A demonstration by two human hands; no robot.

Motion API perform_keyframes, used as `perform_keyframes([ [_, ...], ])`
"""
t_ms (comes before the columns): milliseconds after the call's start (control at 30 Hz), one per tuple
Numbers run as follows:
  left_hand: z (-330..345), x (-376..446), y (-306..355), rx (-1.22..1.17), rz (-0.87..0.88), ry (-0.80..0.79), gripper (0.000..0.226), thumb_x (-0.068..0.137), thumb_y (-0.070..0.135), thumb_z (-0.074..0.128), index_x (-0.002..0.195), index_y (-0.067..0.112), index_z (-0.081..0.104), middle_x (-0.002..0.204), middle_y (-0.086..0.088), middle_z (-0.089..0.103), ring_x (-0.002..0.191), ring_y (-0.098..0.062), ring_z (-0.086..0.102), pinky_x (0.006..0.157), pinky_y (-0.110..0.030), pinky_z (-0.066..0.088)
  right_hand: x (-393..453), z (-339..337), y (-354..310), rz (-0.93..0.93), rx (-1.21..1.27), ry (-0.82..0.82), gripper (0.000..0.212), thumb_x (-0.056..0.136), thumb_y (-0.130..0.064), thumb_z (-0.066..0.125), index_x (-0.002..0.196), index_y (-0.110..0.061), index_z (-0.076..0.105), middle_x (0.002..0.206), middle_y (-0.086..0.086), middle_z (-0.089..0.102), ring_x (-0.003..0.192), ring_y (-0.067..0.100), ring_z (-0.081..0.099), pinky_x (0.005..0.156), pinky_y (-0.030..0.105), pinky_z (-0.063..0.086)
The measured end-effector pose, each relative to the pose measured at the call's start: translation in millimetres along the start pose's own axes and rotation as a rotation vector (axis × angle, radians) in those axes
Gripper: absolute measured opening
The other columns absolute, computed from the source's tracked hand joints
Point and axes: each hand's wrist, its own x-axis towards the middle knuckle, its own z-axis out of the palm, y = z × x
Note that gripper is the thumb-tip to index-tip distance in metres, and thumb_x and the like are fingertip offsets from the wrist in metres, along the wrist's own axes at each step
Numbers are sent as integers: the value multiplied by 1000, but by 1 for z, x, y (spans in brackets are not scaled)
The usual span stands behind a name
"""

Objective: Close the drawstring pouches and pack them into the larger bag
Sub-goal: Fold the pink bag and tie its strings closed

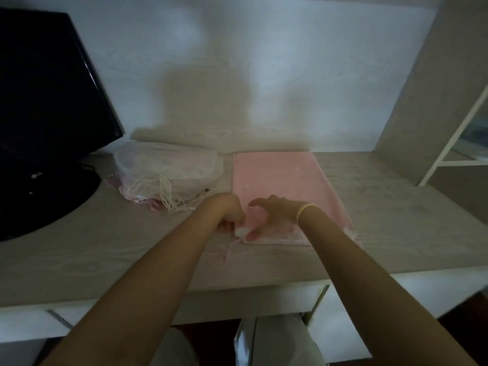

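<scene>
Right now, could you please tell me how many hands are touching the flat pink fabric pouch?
2: the left hand pinches its near-left corner by the cord, and the right hand rests on its near edge beside it.

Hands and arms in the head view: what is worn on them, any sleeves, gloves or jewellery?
Both forearms are bare, with no sleeves or gloves in view. The right hand has a thin pale band around its wrist, like a hair tie or bracelet. The left hand and its wrist carry nothing visible. No rings can be made out.
</scene>
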Motion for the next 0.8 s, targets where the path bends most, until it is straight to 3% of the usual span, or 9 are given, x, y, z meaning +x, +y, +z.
perform_keyframes([
  [67, 9, 3, -7, -197, 22, 176, 22, 91, 21, 57, 81, 3, 65, 86, -16, 68, 70, -25, 61, 60, -28, 51, -3, 11, -3, -57, -24, -16, 116, 43, -80, 69, 143, -42, 27, 142, 2, 39, 127, 28, 42, 102, 51, 41],
  [133, 16, 2, -11, -489, 56, 300, 18, 92, 19, 56, 93, 4, 66, 96, -18, 66, 78, -23, 59, 54, -23, 45, -2, 22, -7, -80, -10, 40, 90, 60, -68, 70, 136, -32, 41, 131, 3, 50, 114, 26, 52, 95, 45, 46],
  [200, 22, -4, -13, -768, 114, 202, 21, 92, 17, 60, 99, -1, 69, 98, -21, 68, 75, -24, 60, 59, -24, 47, 0, 27, -11, -79, 51, 140, 52, 84, -53, 58, 126, -22, 54, 124, 10, 59, 109, 29, 57, 92, 37, 46],
  [300, 27, -24, -16, -991, 134, 15, 33, 96, 37, 56, 87, 9, 70, 71, -12, 69, 57, -24, 62, 55, -25, 51, -5, 26, -11, -46, 207, 227, 35, 97, -32, 48, 123, -11, 57, 126, 16, 60, 115, 32, 56, 92, 33, 40],
  [400, 30, -34, -21, -940, 229, -13, 36, 98, 41, 52, 74, 14, 58, 51, 1, 41, 38, -11, 35, 41, -18, 30, -12, 33, -10, -52, 243, 311, 33, 98, -24, 46, 124, -8, 58, 123, 18, 60, 112, 34, 57, 93, 36, 42],
  [467, 30, -34, -21, -1067, 291, -18, 35, 98, 36, 51, 68, 18, 49, 47, 7, 27, 36, -8, 20, 40, -20, 21, -16, 37, -6, -47, 212, 377, 32, 94, -23, 52, 122, -10, 59, 118, 18, 62, 108, 35, 59, 91, 39, 45],
  [633, 29, -22, -26, -1734, 284, -102, 35, 101, 30, 38, 70, 17, 47, 38, 8, 24, 27, -5, 19, 31, -15, 16, -42, 30, 28, 132, 137, 581, 52, 87, -32, 64, 135, -23, 47, 124, 11, 52, 113, 31, 53, 97, 44, 44],
  [700, 30, -15, -27, -1826, 281, -49, 34, 103, 25, 34, 72, 17, 46, 36, 7, 27, 25, -4, 22, 30, -15, 16, -53, 29, 47, 237, 114, 689, 58, 86, -39, 64, 138, -22, 42, 126, 13, 49, 115, 32, 50, 99, 44, 42],
  [800, 34, -8, -21, -1917, 256, 61, 32, 104, 18, 31, 74, 18, 43, 35, 8, 27, 24, -3, 22, 30, -14, 14, -64, 29, 73, 411, 167, 714, 68, 85, -48, 64, 138, -17, 35, 130, 17, 43, 119, 36, 46, 100, 47, 40],
])
